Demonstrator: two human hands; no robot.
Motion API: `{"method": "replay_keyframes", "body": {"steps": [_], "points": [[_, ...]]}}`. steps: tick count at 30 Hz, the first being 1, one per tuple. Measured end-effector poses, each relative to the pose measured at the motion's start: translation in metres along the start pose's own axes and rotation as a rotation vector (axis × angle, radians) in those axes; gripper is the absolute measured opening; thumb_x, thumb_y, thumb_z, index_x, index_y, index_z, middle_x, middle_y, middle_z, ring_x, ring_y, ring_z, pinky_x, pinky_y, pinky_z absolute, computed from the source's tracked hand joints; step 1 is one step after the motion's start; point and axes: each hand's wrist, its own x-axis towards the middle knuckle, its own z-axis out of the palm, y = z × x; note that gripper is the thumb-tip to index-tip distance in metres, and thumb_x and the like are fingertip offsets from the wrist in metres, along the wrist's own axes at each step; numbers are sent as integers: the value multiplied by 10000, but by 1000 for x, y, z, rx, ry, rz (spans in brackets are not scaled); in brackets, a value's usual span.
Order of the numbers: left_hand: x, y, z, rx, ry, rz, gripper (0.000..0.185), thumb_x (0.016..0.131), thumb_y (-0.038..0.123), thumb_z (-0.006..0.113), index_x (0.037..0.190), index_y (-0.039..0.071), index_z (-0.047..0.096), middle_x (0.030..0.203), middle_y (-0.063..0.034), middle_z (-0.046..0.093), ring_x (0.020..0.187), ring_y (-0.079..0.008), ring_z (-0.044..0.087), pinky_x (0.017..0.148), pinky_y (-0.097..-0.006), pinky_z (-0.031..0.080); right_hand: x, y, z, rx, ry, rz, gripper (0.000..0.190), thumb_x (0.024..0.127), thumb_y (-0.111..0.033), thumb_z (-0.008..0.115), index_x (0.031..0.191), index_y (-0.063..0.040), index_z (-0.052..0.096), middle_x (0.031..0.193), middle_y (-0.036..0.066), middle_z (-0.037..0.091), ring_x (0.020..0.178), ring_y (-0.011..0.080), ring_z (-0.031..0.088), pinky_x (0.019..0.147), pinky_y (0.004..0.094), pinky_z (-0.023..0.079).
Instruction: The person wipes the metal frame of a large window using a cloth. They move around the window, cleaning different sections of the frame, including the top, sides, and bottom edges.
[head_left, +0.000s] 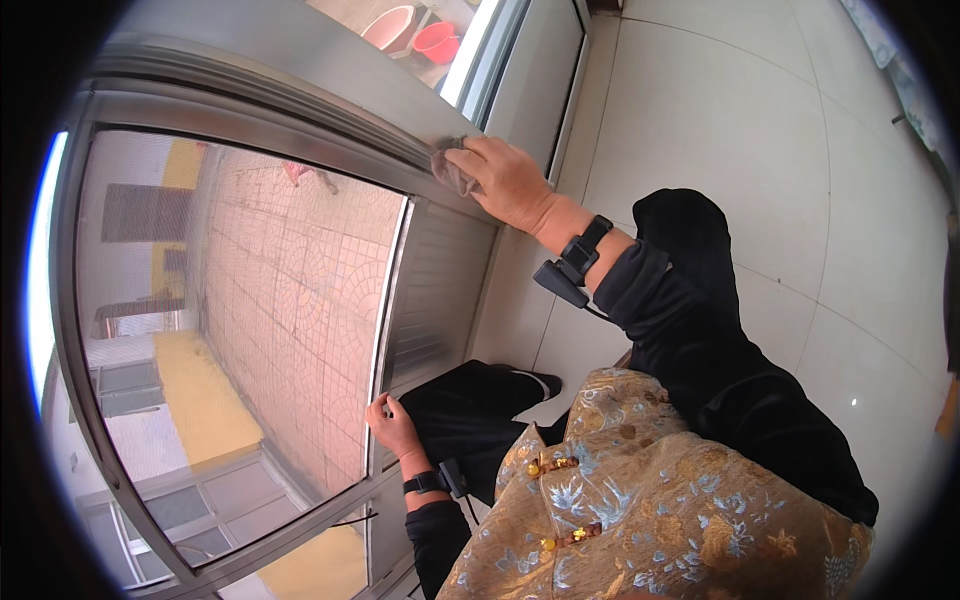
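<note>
A crumpled grey-brown cloth is gripped in my right hand, pressed against the metal frame beside the screen door. My left hand rests at the inner edge of the door's metal frame, its thumb and a finger curled close together. Whether that hand grips the frame's edge, I cannot tell. The mesh screen fills the door's upper part, and a ribbed metal panel lies below it. Both wrists wear black straps with small devices.
Pale floor tiles spread to the right. Through the window at the top show a red bucket and a pink basin. Beyond the screen lies a paved yard. My knees are near the door, and a thin black cord sticks out by the frame.
</note>
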Motion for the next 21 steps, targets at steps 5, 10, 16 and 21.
{"method": "replay_keyframes", "body": {"steps": [5,10,16,21], "points": [[-2,-2,-2,-16,-10,-35,104,917,114,664,982,54,718,929,-88,665,856,-269,611,734,-384,490,-1,1,8,-11,30,4,536,690,-42,806,1195,-148,659,1093,70,630,982,298,656,837,408,559],[0,1,-3,-16,-25,-42,103,927,111,659,983,45,714,947,-100,676,878,-280,616,734,-384,489,-15,0,10,-133,-133,13,518,693,-48,807,1180,-151,661,1073,72,628,982,300,648,828,416,555],[-3,-1,-4,-28,4,-8,107,936,113,658,992,40,712,953,-103,682,878,-281,616,728,-377,486,1,-11,7,94,85,24,478,686,-47,819,1130,-153,678,1055,58,631,951,305,648,809,425,545],[-6,-4,-7,-37,-9,-42,112,939,119,662,998,38,713,961,-107,688,880,-279,619,727,-373,487,5,-17,12,68,99,93,550,672,-31,823,1184,-140,654,1086,77,643,987,311,655,829,415,562]]}}
